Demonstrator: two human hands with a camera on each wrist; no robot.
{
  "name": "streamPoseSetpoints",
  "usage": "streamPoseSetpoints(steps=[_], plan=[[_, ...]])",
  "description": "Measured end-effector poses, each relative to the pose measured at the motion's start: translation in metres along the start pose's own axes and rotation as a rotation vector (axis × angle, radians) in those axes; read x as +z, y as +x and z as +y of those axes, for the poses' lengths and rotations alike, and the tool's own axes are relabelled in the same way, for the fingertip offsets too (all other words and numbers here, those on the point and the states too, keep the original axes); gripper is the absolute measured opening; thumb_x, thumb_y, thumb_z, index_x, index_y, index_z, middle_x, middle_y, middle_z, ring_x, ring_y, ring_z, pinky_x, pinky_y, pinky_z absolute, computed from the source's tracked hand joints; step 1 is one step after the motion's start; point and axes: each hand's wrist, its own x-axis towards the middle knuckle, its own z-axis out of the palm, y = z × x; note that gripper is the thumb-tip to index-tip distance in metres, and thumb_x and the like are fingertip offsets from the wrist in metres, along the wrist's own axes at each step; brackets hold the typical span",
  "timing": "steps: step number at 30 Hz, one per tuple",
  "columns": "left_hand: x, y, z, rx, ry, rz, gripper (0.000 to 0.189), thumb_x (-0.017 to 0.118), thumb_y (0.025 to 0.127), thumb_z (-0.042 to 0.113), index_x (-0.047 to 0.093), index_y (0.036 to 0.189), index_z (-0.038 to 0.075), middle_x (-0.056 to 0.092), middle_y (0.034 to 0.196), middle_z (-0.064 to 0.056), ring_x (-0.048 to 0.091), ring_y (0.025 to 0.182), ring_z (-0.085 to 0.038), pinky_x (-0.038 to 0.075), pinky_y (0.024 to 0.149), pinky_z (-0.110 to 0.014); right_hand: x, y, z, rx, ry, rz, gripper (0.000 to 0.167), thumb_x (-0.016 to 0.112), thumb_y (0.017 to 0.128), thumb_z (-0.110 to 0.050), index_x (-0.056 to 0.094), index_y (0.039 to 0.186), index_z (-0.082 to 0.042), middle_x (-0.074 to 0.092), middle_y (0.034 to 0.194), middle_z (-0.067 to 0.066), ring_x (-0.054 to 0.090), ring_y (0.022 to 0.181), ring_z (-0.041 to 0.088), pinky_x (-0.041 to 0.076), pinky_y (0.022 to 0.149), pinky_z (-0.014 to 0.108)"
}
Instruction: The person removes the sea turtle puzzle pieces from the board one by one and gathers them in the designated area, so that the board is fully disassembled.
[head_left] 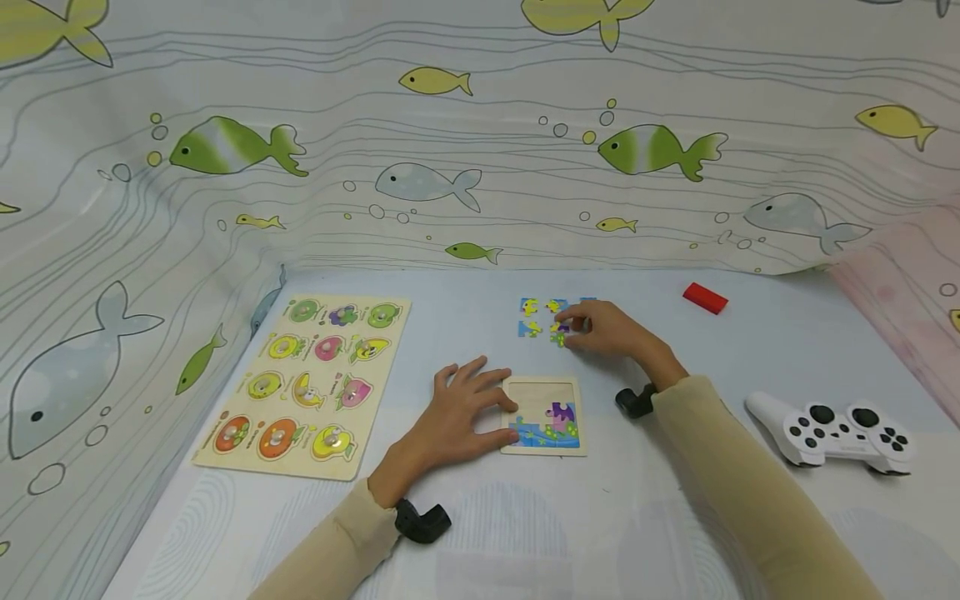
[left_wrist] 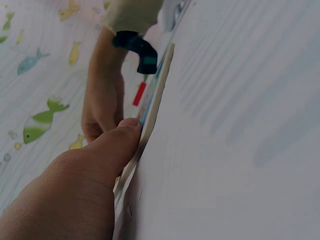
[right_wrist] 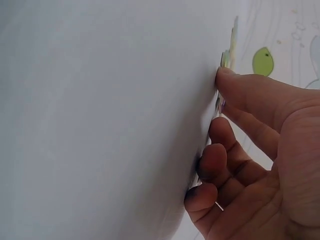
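I have left hand (head_left: 467, 412) spread, touching left rim of tray (head_left: 538, 393); right hand (head_left: 609, 330) at loose pieces (head_left: 557, 306), whether grasping I can't tell.

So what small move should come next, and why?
I'd probably have the right hand lift the flat purple-and-green jigsaw piece: that hand's fingertips are right at it, and the square, pale wooden tray, touched by the left hand, has bare space beyond its colourful fitted pieces.
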Motion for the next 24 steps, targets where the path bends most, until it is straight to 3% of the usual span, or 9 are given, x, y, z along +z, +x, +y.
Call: streamPoseSetpoints(steps=[13, 24], plan=[[-0.0001, 0.0, 0.0007, -0.012, -0.001, -0.008, 0.032, 0.073, 0.087, 0.055, 0.072, 0.11, 0.033, 0.053, 0.153, 0.001, 0.033, 0.152, -0.037, 0.019, 0.115, -0.067, 0.002, -0.0008, -0.0019, 0.068, 0.042, 0.015, 0.046, 0.076, 0.091, -0.021, 0.065, 0.133, -0.008, 0.062, 0.109, 0.012, 0.054, 0.097, 0.026, 0.048, 0.083, 0.035], [0.0002, 0.0001, 0.0004, -0.008, 0.006, -0.004, 0.032, 0.072, 0.087, 0.055, 0.071, 0.11, 0.033, 0.053, 0.153, 0.001, 0.033, 0.152, -0.037, 0.019, 0.115, -0.067, 0.004, -0.0007, -0.0023, 0.073, 0.069, 0.057, 0.038, 0.081, 0.086, -0.023, 0.067, 0.117, -0.006, 0.061, 0.101, 0.009, 0.053, 0.092, 0.024, 0.046, 0.079, 0.032]])
